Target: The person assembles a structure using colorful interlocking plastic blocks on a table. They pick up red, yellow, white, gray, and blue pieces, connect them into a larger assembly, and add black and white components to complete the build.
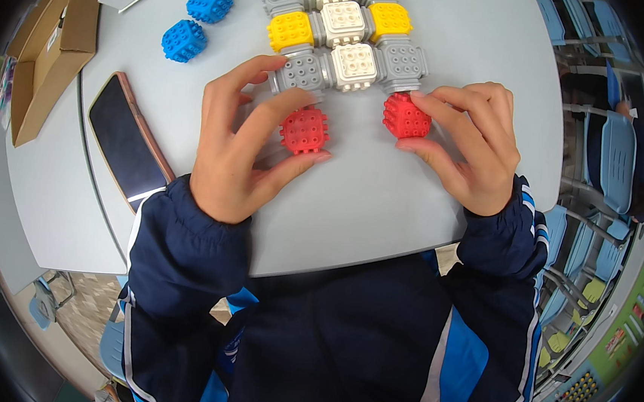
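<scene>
On the grey table lies a joined assembly of studded building blocks, with white blocks [354, 65] down its middle, grey blocks [300, 74] and yellow blocks [290, 29] at its sides. My left hand [240, 138] grips a red studded block [304, 130] between thumb and finger, against the near-left grey block. Another finger of that hand reaches the grey block's side. With thumb and fingertips my right hand [467, 140] holds a second red studded block [406, 116], touching the near-right grey block [403, 62]. Whether either red block is fully joined, I cannot tell.
Two blue studded blocks [210, 3] lie at the far left. A smartphone [130, 137] rests near my left wrist, and an open cardboard box [65, 52] stands beyond it. Light-blue chairs [616, 160] line the floor to the right of the table [350, 226].
</scene>
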Demonstrator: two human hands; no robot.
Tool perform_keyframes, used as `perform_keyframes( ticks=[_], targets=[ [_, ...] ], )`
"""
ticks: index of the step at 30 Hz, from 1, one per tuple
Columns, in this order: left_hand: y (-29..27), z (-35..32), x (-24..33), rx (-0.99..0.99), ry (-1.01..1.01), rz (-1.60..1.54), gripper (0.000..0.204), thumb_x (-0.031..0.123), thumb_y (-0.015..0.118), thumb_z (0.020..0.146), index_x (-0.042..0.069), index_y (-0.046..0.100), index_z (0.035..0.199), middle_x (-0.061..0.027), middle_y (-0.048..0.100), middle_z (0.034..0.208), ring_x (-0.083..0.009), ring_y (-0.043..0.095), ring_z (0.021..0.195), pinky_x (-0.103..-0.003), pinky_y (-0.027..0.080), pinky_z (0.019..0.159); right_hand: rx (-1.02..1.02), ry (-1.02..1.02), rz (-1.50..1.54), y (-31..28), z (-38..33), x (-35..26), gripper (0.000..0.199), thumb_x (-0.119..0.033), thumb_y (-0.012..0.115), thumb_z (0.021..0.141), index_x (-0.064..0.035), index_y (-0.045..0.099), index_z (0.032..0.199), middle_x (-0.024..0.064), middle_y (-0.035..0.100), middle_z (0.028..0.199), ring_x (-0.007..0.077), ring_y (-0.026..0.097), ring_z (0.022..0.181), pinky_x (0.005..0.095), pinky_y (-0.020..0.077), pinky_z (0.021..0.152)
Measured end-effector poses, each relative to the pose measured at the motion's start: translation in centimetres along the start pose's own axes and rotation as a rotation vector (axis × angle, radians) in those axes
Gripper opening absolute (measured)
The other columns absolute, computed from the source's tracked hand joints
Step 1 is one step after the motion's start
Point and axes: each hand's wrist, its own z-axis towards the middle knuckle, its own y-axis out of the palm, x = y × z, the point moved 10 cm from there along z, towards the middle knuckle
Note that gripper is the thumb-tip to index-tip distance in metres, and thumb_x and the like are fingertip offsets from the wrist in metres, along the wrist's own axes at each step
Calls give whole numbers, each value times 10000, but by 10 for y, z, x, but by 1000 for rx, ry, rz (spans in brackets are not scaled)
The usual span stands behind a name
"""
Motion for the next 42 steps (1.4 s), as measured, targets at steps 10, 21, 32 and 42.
perform_keyframes(
  ticks=[10,21,32,42],
  targets=[
    [3,1,-11,9,-92,-89,828,255,968,623,112,606,1354,-144,478,1363,-326,471,1228,-408,460,979,20,133,135,-1,1,15,672,-266,913,649,-102,708,1268,105,618,1218,279,551,1002,392,465,889],
    [9,10,-13,-54,-98,-85,920,246,968,600,95,572,1417,-116,544,1216,-300,488,1147,-395,427,1011,-201,92,339,31,13,41,974,-290,964,604,-113,545,1465,146,503,1390,321,518,1232,408,426,1058],
    [12,21,-13,-175,-99,-71,974,201,969,527,40,587,1408,-60,491,1009,-226,463,949,-327,386,916,-364,84,441,46,17,48,915,-137,886,653,-81,516,1488,121,491,1302,298,493,1232,381,410,1062],
    [14,17,-14,-168,-110,-111,948,146,960,504,6,604,1372,-66,505,1035,-220,482,955,-330,409,911,-364,18,287,43,16,36,932,-191,870,672,-93,485,1515,150,490,1259,297,493,1086,385,433,969]
  ],
)
